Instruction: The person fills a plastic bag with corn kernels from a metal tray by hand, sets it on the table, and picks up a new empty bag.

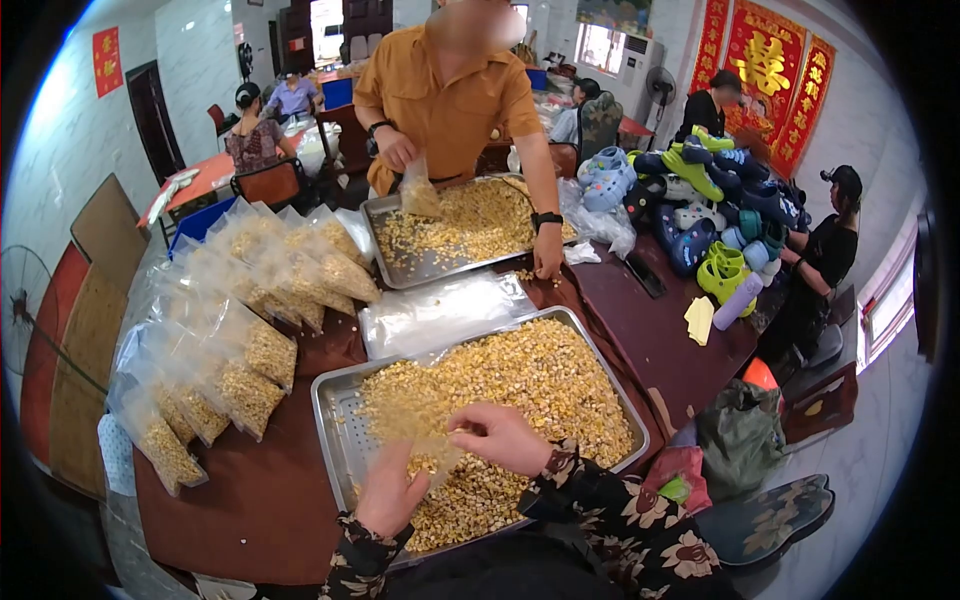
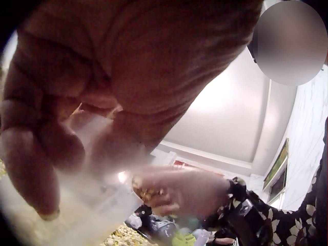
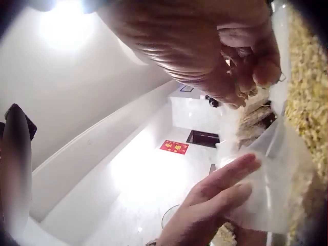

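A clear plastic bag [image 1: 428,432] with yellow corn kernels in its lower part is held in my left hand [image 1: 388,492]. The left wrist view has this hand's curled fingers [image 2: 31,169] close up against the cloudy plastic. Beside the bag's mouth is my right hand [image 1: 503,440], fingers curled inward. Small kernels [image 2: 152,193] show at its fingertips in the left wrist view. The right wrist view has the right hand [image 3: 225,51] above and the left hand [image 3: 212,202] gripping the bag [image 3: 271,179] below. Under both hands lies a metal tray [image 1: 330,425] heaped with corn kernels [image 1: 540,390].
Several filled bags [image 1: 245,375] stand at the left. Flat plastic bags [image 1: 445,310] lie between my tray and a second tray [image 1: 400,275]. A person in an orange shirt [image 1: 455,100] stands opposite, holding a bag [image 1: 418,190]. Clogs [image 1: 690,200] are piled at the right.
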